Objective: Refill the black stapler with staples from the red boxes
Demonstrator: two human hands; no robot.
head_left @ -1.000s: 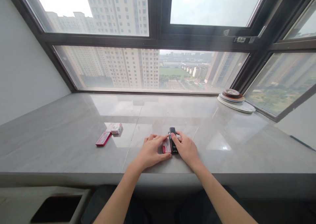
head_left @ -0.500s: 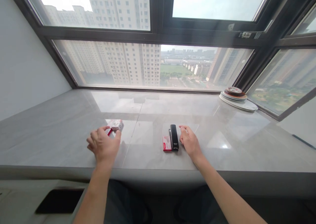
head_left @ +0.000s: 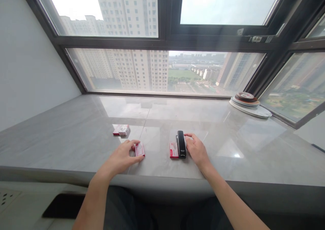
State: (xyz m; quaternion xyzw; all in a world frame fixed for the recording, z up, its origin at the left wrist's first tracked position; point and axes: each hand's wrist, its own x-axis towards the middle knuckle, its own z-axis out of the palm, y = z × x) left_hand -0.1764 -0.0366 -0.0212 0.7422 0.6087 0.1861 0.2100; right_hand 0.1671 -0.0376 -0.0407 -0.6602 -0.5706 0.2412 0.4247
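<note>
Staple boxes and a black stapler [head_left: 181,144] lie on the grey stone bench [head_left: 76,135] under the window. The left hand [head_left: 122,157] rests near the front edge and pinches a small red-and-white box [head_left: 139,149] between thumb and fingers [head_left: 134,143], so that hand is closed on it. A second red box [head_left: 173,150] lies flat, touching the stapler's left side. The right hand [head_left: 196,149] lies just beside the stapler on its right, fingers loosely spread and touching its side, not wrapped around it. A third box [head_left: 121,130] sits farther back to the left, well apart from both hands.

The boxes look light, stiff cardboard, likely to skid on the polished stone; the short edges seem the best place to pinch them. The stapler looks heavier and rigid, best gripped across its long sides.

Printing on the boxes is too small to read. Whether any box is open or full cannot be told. A stack of plates [head_left: 247,103] sits by the far right corner.
</note>
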